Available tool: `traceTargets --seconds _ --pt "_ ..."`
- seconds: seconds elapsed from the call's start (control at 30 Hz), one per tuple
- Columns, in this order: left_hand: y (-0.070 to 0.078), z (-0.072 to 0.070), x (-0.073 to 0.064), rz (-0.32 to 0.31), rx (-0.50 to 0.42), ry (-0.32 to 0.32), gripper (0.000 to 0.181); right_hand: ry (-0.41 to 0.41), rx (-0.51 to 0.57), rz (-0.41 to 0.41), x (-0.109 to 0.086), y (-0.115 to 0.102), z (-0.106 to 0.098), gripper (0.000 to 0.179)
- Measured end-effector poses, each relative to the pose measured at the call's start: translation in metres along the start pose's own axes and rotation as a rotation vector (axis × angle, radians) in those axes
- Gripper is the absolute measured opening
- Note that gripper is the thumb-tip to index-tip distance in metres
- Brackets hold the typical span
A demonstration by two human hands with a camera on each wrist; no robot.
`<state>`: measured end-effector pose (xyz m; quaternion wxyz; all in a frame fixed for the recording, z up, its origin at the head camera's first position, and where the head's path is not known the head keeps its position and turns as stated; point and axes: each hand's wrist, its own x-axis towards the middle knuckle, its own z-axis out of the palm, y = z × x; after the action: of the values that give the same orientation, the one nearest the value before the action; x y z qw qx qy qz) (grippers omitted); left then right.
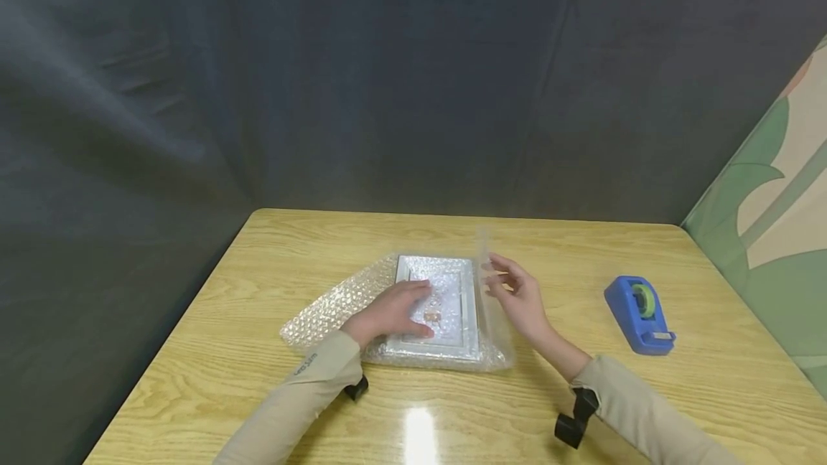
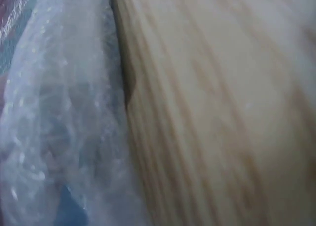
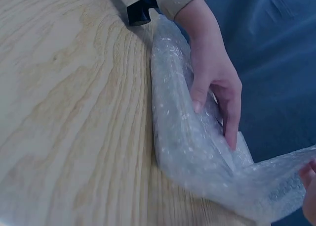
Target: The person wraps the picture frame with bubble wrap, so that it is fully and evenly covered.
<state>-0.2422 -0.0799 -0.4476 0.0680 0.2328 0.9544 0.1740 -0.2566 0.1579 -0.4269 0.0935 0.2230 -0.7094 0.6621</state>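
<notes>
A silver picture frame (image 1: pixel 470 318) lies flat near the middle of the table, on and partly under bubble wrap (image 1: pixel 339 303). My left hand (image 1: pixel 390 309) rests on the frame's face with thumb and fingers spread; in the right wrist view that hand (image 3: pixel 215 63) presses down over the wrapped edge. At the frame's right side, my right hand (image 1: pixel 522 301) pinches the raised edge of the wrap, which stands up there. Only the fingertips (image 3: pixel 307 174) of it show in the right wrist view. Close up, the left wrist view has the wrap's rounded side (image 2: pixel 64 112).
A blue tape dispenser (image 1: pixel 639 314) with a green roll stands on the right part of the wooden table (image 1: pixel 213 350). Dark curtain (image 1: pixel 400 92) hangs behind the table and on the left. A panel with a leaf pattern (image 1: pixel 769 235) borders the right side.
</notes>
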Motion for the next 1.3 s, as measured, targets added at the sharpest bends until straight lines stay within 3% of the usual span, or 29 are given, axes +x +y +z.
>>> traceTargets --seconds 0.47,0.67,0.9,1.17,1.3 --pt "-0.001 -0.001 0.002 0.015 0.020 0.011 0.085 -0.122 -0.049 -0.001 0.005 0.029 0.038 0.030" --pt "-0.003 0.001 0.002 0.022 0.024 0.016 0.085 -0.098 -0.088 0.086 0.003 0.036 0.048 0.031" --pt "-0.003 0.001 0.001 0.031 0.016 0.041 0.084 -0.159 -0.218 0.120 0.004 0.038 0.056 0.029" --pt "-0.005 0.002 0.000 0.072 0.025 0.077 0.077 -0.216 -0.426 0.044 0.001 0.041 0.059 0.025" --pt "-0.006 -0.005 -0.008 0.033 -0.007 0.075 0.080 -0.212 -0.458 0.000 0.000 0.040 0.061 0.022"
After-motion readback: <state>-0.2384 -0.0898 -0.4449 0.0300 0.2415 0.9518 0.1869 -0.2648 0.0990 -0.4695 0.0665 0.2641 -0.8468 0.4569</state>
